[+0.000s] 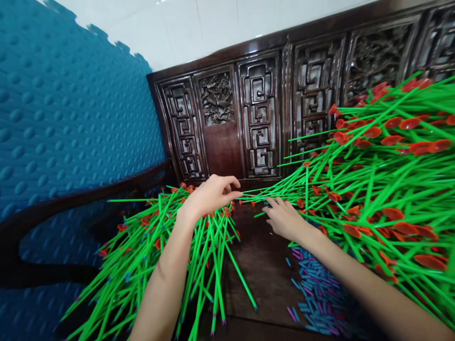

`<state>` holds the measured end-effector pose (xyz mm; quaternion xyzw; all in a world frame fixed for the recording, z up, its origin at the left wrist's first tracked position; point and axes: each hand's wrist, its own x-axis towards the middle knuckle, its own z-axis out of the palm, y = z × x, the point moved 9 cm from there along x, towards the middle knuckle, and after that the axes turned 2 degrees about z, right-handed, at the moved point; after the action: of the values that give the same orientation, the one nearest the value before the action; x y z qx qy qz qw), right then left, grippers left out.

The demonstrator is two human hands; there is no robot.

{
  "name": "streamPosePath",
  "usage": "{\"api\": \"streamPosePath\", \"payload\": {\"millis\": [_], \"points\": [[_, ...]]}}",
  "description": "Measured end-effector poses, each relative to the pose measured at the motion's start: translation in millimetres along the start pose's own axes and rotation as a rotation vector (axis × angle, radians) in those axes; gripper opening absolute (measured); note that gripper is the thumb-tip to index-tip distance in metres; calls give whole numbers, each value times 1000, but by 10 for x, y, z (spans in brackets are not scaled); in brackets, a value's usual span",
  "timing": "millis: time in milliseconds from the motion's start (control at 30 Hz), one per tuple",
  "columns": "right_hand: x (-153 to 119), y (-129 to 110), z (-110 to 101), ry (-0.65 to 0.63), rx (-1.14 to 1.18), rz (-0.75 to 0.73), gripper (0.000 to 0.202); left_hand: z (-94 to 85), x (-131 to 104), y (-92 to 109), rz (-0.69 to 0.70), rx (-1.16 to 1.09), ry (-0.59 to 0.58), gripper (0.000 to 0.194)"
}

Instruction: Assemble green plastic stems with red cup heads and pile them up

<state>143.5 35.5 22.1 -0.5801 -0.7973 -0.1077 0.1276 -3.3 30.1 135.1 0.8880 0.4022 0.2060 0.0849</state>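
My left hand (216, 193) reaches in from the left, thumb and forefinger slightly apart, with the thumb tip at the end of a thin green stick (254, 192). Its other fingers are curled and partly hidden. Facing it, my right hand (283, 217) is bent over the stick ends, with a small dark blue tube (266, 203) at its fingertips. Green sticks with red-orange cups (393, 214) are heaped at the right. Another pile of green sticks (156, 255) lies under and beside my left forearm, several with blue or purple tips.
Short blue and purple tubes (318, 289) are scattered on the dark wooden seat (256, 265) below my right forearm. A carved wooden backrest (223, 147) stands behind. At the left are a curved armrest (85, 192) and a blue studded foam mat (71, 113).
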Motion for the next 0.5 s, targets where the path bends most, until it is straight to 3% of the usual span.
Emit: {"api": "streamPosePath", "payload": {"millis": [100, 200, 300, 400, 500], "points": [[15, 13, 34, 20, 12, 0, 33, -12, 1, 2, 5, 1, 3, 26], [82, 51, -125, 113, 39, 21, 38, -39, 3, 8, 11, 6, 21, 25], [27, 30, -576, 479, 185, -29, 34, -51, 6, 29, 29, 5, 35, 23], [-273, -40, -1053, 916, 381, -169, 27, -73, 8, 73, 65, 1, 70, 23], [-446, -114, -1294, 1038, 517, -214, 25, -106, 5, 133, 111, -14, 111, 25]]}}
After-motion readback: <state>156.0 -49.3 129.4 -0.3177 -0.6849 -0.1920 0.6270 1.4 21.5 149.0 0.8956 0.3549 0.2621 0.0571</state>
